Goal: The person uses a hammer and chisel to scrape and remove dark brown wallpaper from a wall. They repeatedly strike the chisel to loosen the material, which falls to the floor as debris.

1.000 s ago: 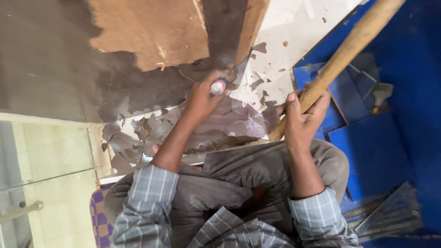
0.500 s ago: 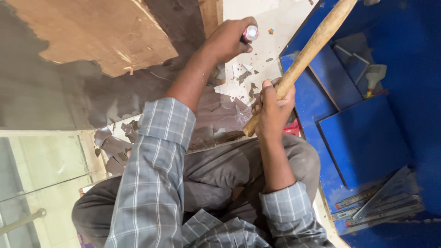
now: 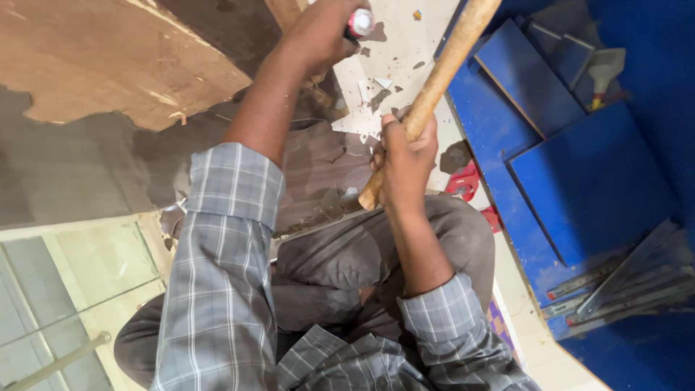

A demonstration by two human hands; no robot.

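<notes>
The right hand (image 3: 405,163) is clenching a wooden handle (image 3: 441,72) that is rising out of view, while the left hand (image 3: 322,32) is gripping a red-and-white tool (image 3: 360,23) against the peeling laminate board (image 3: 108,72). A mistimed swing could be striking the left knuckles, since both hands are working close together. Stacked blue panels (image 3: 594,181) are crowding the right side; the board's left is offering more room.
</notes>
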